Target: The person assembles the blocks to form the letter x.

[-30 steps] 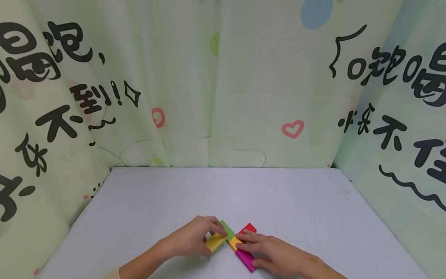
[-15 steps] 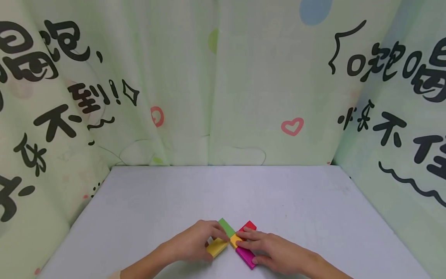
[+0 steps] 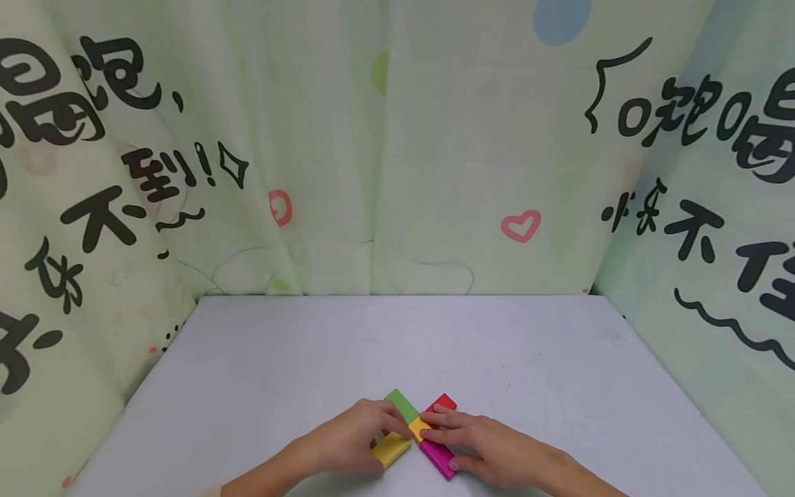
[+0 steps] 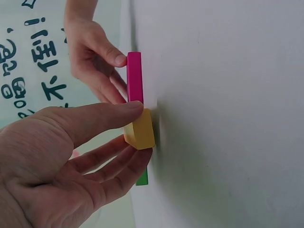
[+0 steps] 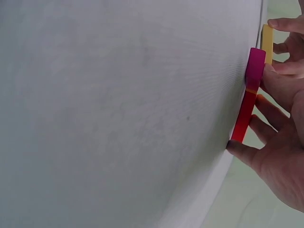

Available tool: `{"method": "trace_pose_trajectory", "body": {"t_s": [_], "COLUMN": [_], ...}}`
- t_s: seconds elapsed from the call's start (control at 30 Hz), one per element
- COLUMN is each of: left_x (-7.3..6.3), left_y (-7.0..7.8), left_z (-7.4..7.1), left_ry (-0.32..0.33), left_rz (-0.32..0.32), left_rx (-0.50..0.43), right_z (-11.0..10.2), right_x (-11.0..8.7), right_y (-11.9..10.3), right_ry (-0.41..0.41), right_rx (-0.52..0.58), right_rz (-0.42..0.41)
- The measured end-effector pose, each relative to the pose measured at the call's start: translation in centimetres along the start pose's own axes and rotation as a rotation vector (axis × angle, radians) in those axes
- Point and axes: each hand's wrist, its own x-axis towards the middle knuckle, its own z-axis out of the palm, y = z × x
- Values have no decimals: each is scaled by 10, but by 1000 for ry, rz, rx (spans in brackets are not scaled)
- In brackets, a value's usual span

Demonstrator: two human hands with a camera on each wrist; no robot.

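In the head view my left hand [image 3: 368, 436] pinches a yellow block [image 3: 391, 451] between thumb and fingers, low over the table, one end close to the orange block. The left wrist view shows this yellow block [image 4: 144, 129] with the thumb on one side and fingertips at the other. A cross-like group lies flat: green block [image 3: 401, 405], orange block [image 3: 416, 428] at the centre, red block [image 3: 442, 402] and magenta block [image 3: 437, 459]. My right hand [image 3: 481, 445] rests spread fingers on the red and orange blocks, partly hiding them; its thumb touches the magenta block's outer end.
The white table [image 3: 497, 345] spreads around the blocks to its far edge. Pale green curtains [image 3: 435, 138] with dark lettering and hearts hang behind it and along both sides.
My left hand has moved a little to the right and nearer, carrying the yellow block along. The right hand keeps its place on the blocks. The head view has tilted slightly.
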Motion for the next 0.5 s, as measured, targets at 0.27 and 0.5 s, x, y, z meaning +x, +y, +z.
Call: {"method": "trace_pose_trajectory", "body": {"t_s": [0.27, 0.5], "left_x": [0, -2], "left_y": [0, 2], "left_z": [6, 7], "left_ry": [24, 37], "left_rz": [-8, -8], "left_rx": [27, 22], "right_z": [-1, -1], "right_x": [0, -1], "right_y": [-1, -2], "right_ry": [2, 27], "right_rx": [-15, -42], "right_rz": [-4, -31]}}
